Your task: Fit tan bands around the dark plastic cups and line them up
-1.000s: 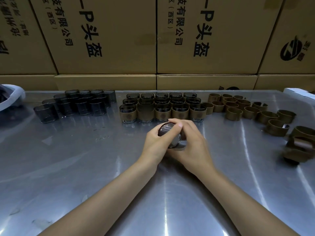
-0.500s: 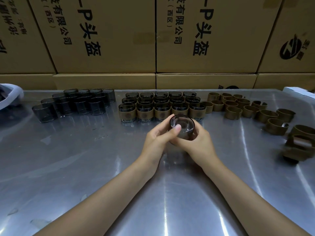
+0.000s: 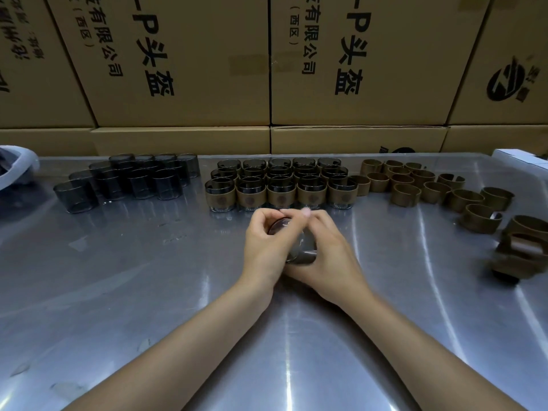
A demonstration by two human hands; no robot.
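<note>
Both hands wrap one dark plastic cup [image 3: 293,246] just above the steel table's middle. My left hand [image 3: 265,247] covers its left side and my right hand [image 3: 326,256] its right. The cup lies tilted and most of it is hidden by fingers; I cannot see a band on it. Behind the hands stands a block of banded cups [image 3: 281,185] in neat rows. Bare dark cups [image 3: 133,179] cluster at the back left. Loose tan bands [image 3: 415,185] are spread at the back right.
Stacked cardboard boxes [image 3: 267,69] wall off the table's far edge. A white bag [image 3: 14,167] lies at the far left and a white box corner [image 3: 516,157] at the far right. A pile of bands [image 3: 522,250] sits near the right edge.
The cup stood with its mouth toward me half a second ago; now it is turned over in both hands and lower. The hands have closed tighter around it.
</note>
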